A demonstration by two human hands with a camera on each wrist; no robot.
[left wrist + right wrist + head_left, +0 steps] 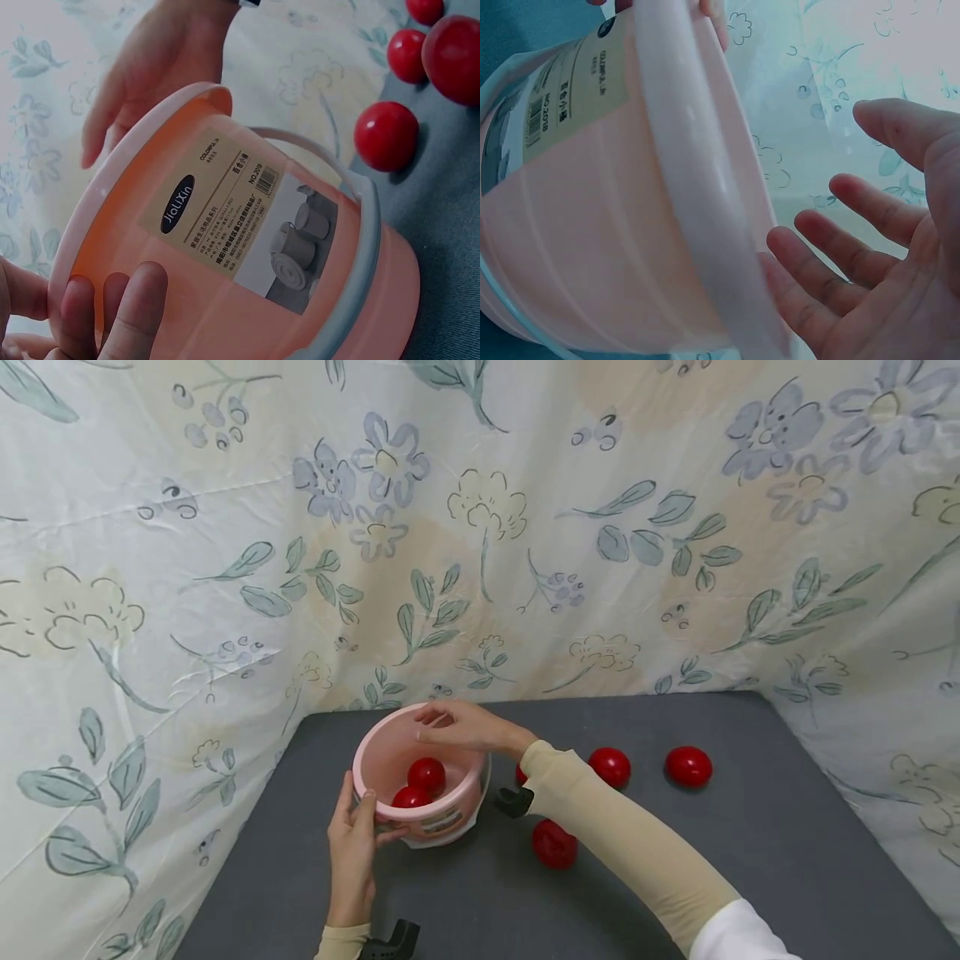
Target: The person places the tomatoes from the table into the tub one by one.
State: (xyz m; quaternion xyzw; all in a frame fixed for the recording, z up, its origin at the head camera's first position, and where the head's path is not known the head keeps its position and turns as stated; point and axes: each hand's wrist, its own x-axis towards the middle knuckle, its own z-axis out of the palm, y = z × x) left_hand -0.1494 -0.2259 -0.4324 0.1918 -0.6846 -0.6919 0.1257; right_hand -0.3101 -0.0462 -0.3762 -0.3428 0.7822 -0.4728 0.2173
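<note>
A pink plastic bucket [390,739] with a paper label [225,202] and a pale handle [352,277] stands tilted toward the head camera. My left hand [352,852] grips its near-left rim, thumb at the rim and fingers against the outer wall. Two glossy red balls [427,775] lie inside. Over the far-right rim, my right hand [468,727] hovers above the bucket's mouth. Its fingers [862,255] are spread and loosely bent, with nothing held between them.
On the dark grey table [750,860], several more red balls lie right of the bucket: one [554,844] near, another [610,767] behind the right forearm, one [688,767] farther right. A flowered cloth [525,568] hangs behind and at the sides.
</note>
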